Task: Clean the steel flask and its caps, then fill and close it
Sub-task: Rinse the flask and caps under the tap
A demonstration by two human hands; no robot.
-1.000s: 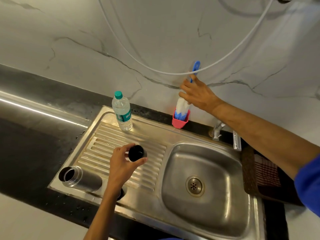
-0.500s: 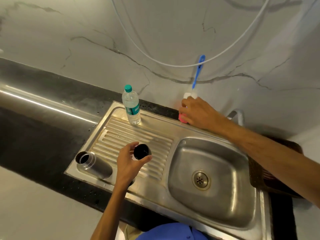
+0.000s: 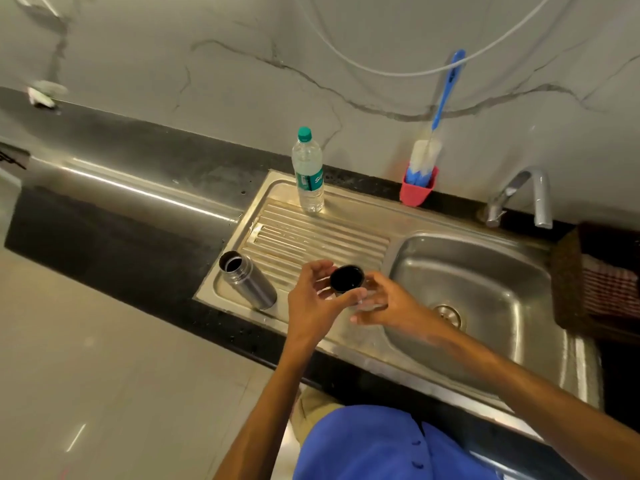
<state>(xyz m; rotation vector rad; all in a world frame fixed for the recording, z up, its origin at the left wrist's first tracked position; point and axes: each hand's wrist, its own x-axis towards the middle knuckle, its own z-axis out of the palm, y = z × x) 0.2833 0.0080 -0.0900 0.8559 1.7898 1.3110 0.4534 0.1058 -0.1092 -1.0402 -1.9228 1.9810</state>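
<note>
The steel flask (image 3: 248, 284) stands uncapped at the front left corner of the ribbed drainboard (image 3: 311, 237). My left hand (image 3: 317, 299) holds a black cap (image 3: 346, 278), open side up, between thumb and fingers above the drainboard's right end. My right hand (image 3: 388, 304) is right beside the cap, its blurred fingers spread and touching the cap's lower right side. A clear plastic water bottle (image 3: 308, 173) with a green lid stands at the back of the drainboard.
A blue-handled bottle brush (image 3: 427, 157) stands in a red holder (image 3: 417, 190) against the wall. The sink basin (image 3: 485, 282) with its drain lies to the right, the tap (image 3: 530, 192) behind it. A dark basket (image 3: 599, 282) with a checked cloth sits far right.
My right hand left the brush holder at the wall and came down to the black cap. The left hand kept the cap in its grip. The view shifted left.
</note>
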